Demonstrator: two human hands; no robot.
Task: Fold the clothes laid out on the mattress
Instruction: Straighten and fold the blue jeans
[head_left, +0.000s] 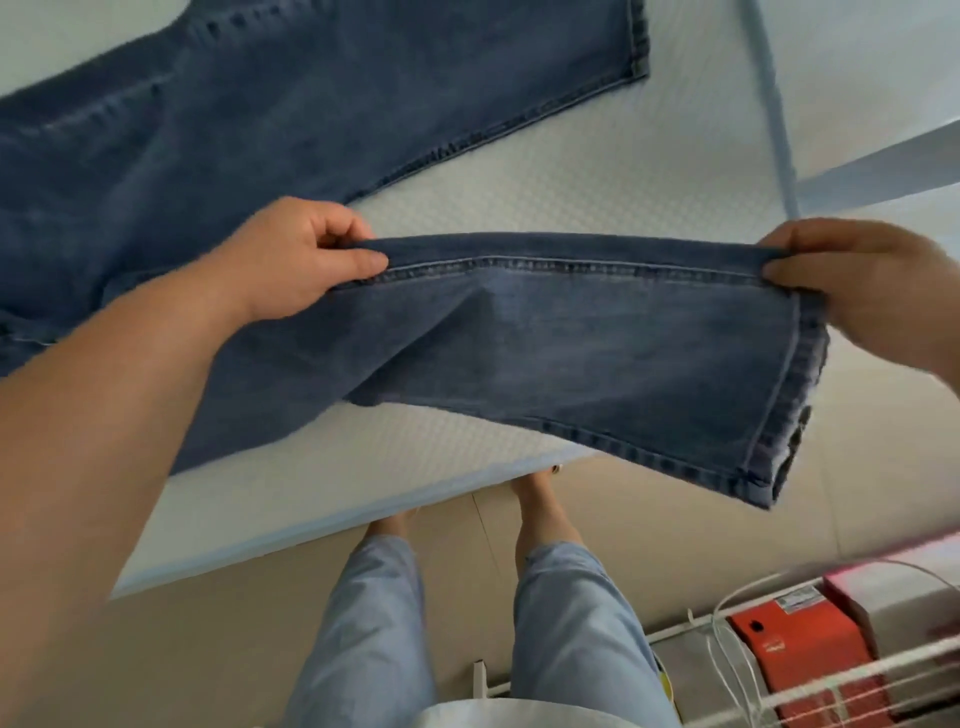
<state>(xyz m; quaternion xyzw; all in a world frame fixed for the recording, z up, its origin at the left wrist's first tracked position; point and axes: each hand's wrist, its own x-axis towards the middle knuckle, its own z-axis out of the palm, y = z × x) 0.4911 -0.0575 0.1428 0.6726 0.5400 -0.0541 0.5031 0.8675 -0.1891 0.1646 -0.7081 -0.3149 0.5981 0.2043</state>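
Pinching one jeans (597, 338) leg's hem edge taut: left hand (306, 260) and right hand (862, 291), thumbs on top, raised over the mattress (571, 171). Labels on the red box (800, 639) unreadable.

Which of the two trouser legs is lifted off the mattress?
The near leg, pinched along its edge by the left hand and right hand. The far leg lies flat on the mattress.
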